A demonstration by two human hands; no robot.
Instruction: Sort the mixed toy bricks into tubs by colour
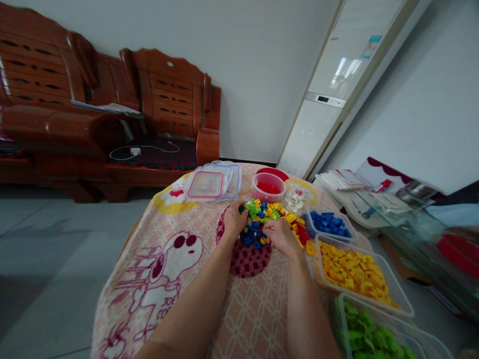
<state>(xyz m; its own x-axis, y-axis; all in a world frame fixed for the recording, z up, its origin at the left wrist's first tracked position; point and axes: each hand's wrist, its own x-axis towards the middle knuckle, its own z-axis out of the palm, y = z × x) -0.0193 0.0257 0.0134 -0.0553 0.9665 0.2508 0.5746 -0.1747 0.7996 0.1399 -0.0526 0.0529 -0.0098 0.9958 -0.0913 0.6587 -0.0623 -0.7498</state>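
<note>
A mixed pile of small toy bricks (275,211), in green, blue, yellow and red, lies on the cloth-covered table. My left hand (235,219) is at the pile's left edge, its fingers curled against the bricks; what they hold, if anything, is hidden. At the near right side of the pile, my right hand (279,234) has its fingers bent together beside the dark blue bricks (251,234), and nothing can be made out between them. White bricks (294,201) form a small heap behind the pile.
A round tub of red bricks (268,188) stands behind the pile. Along the right are boxes of blue bricks (329,224), yellow bricks (355,271) and green bricks (370,334). Flat lids (211,183) lie at the back left. A glass shelf (411,229) stands at the right.
</note>
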